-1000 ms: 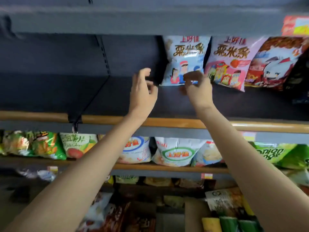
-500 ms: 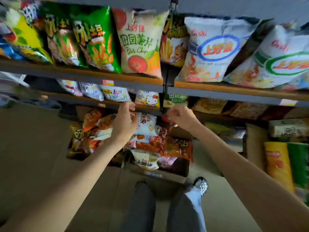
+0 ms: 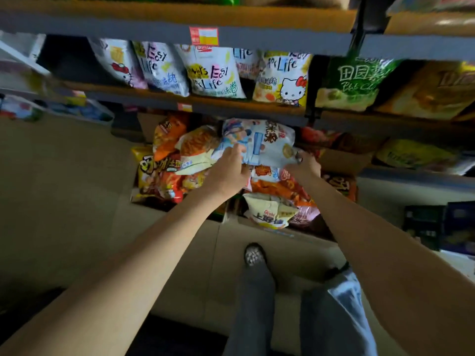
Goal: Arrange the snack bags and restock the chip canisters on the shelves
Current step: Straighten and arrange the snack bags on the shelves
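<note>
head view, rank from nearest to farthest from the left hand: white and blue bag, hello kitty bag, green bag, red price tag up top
1. White and blue bag: held by the left hand.
2. Hello Kitty bag: shelf above, slightly right.
3. Red price tag: upper shelf edge, and green bag: far right. These two are too close to call.

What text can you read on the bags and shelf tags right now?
"Easy Life" on the white bags on the shelf.
"Life" on the Hello Kitty bag.
"田园" and "Potato Ch…", partly cut off, on the green bag.
"Oishi" and "上好佳" on the cream bag in the box.
Price tag on the shelf edge: too blurred to read.
Pale blue bag held by both hands: print blurred, unreadable.
</note>
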`<state>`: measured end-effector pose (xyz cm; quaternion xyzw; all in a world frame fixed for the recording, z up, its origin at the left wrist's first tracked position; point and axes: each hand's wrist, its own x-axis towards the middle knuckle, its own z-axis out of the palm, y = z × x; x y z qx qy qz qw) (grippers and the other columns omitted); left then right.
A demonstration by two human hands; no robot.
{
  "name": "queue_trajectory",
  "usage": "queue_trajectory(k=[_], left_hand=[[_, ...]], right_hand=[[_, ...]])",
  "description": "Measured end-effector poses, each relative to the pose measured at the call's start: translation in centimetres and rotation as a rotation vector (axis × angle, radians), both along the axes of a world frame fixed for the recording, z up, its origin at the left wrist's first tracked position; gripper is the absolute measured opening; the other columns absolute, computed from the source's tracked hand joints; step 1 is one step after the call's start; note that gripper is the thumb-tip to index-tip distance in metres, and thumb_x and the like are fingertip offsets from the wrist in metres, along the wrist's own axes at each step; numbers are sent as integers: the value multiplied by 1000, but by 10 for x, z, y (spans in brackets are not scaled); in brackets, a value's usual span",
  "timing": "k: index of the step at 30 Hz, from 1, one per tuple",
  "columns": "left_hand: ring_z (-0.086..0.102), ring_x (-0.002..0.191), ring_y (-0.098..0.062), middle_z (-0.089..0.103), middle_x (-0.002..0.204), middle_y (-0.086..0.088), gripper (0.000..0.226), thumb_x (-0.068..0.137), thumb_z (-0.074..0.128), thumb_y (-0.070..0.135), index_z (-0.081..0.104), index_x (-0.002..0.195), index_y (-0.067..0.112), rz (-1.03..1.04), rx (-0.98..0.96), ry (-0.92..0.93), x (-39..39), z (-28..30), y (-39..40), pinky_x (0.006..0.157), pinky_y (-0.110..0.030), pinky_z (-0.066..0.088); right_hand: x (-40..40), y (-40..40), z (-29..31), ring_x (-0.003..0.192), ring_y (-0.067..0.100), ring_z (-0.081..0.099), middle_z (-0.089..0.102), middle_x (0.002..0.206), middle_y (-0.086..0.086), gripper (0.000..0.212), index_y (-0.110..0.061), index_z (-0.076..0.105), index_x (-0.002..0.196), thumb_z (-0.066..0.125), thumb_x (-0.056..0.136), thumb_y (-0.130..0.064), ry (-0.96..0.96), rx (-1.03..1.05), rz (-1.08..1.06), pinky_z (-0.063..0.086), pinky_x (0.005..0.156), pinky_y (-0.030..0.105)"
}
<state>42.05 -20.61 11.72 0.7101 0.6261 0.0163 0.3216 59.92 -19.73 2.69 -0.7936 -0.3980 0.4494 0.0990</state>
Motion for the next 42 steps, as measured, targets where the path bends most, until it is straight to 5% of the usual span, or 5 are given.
queue_trajectory(k=[17, 25, 29, 36, 42], left_hand=[[59, 93, -11, 58, 115, 0, 33, 89, 61, 21, 50, 120, 13, -49, -525, -399, 30, 287, 63, 71, -20, 52], [68, 76, -5, 73, 86, 11, 87, 19, 92, 51, 62, 96, 24, -443, -482, -806, 78, 419, 54, 65, -19, 53], [70, 77, -8, 74, 86, 5, 80, 20, 93, 47, 67, 91, 20, -421, -425, -1000, 112, 449, 33, 63, -20, 55], [68, 90, -19, 73, 97, -5, 56, 81, 48, 67, 67, 107, 22, -243, -324, -856, 145, 490, 26, 78, -29, 55], [68, 92, -21, 71, 101, -5, 82, 64, 59, 74, 59, 118, 12, -138, -168, -778, 156, 507, 34, 88, -37, 52]], right_hand=[[87, 22, 467, 74, 13, 66, 70, 77, 7, 8, -4, 70, 81, 65, 84, -10, -549, 543, 947, 37, 62, 10], [151, -52, 619, 49, -15, 55, 65, 55, -15, 8, -1, 66, 82, 63, 82, 7, -360, 1158, 328, 44, 58, 3], [173, -59, 616, 53, 1, 63, 64, 56, -13, 31, -27, 65, 64, 63, 81, -1, -120, 1343, -76, 55, 78, 53], [172, -66, 599, 44, 10, 47, 52, 51, -3, 34, -13, 51, 67, 59, 89, -37, -86, 931, -315, 42, 50, 24], [170, -72, 602, 55, 12, 58, 61, 60, -2, 42, -14, 58, 73, 51, 88, -53, 81, 773, -167, 47, 55, 24]])
